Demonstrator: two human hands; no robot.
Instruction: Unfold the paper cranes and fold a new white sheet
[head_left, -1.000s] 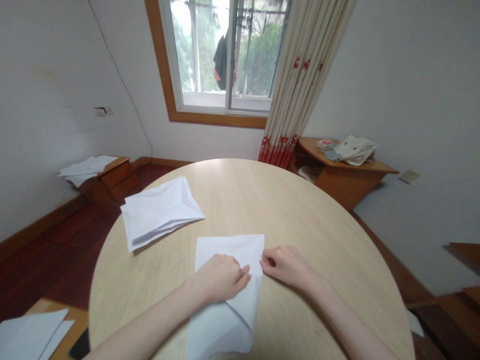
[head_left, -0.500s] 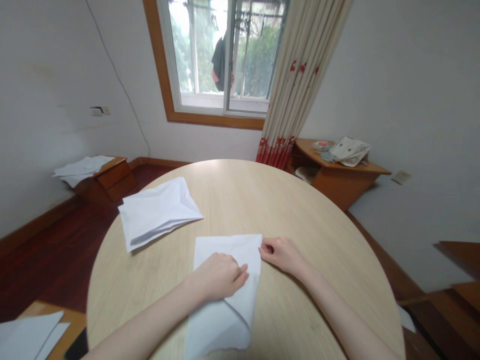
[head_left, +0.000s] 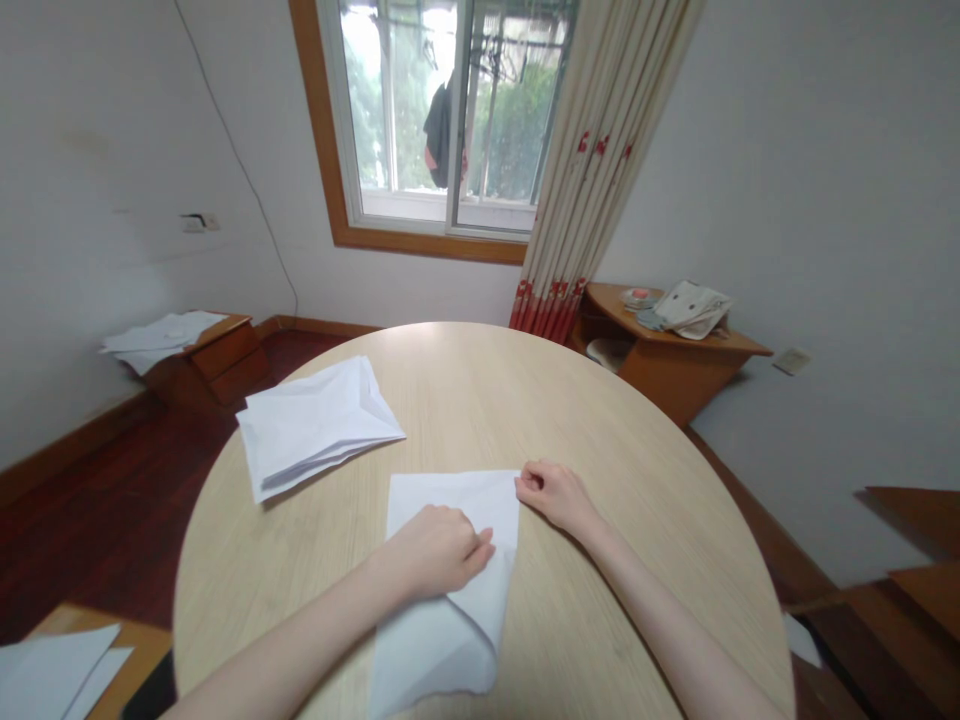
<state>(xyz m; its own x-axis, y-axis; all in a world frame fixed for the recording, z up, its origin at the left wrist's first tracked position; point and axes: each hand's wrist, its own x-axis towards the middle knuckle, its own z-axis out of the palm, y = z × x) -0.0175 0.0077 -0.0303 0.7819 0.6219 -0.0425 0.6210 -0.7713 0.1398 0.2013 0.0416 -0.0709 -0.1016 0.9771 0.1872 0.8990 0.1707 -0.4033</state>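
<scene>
A folded sheet of white paper (head_left: 442, 660) lies lengthwise on the round table in front of me, with a slanting flap crease across its lower half. My left hand (head_left: 442, 550) rests on the middle of this paper, its fingers curled and pressed down, holding it to the tabletop. At the paper's upper right corner, the fingertips of my right hand (head_left: 553, 493) are pinched together on the edge. Further left on the table is a stack of folded white papers (head_left: 319, 420), untouched by either hand.
The round wooden table (head_left: 480, 370) fills the middle. Loose papers (head_left: 56, 665) lie on a low surface at lower left, and more sheets (head_left: 165, 335) on a small cabinet (head_left: 232, 360). A corner shelf (head_left: 667, 370) holds a cloth bag (head_left: 690, 308) beside the curtain (head_left: 592, 150).
My right hand has slid slightly up along the paper's right edge to its upper corner. The left hand and the paper stay nearly in place. The view has shifted a little.
</scene>
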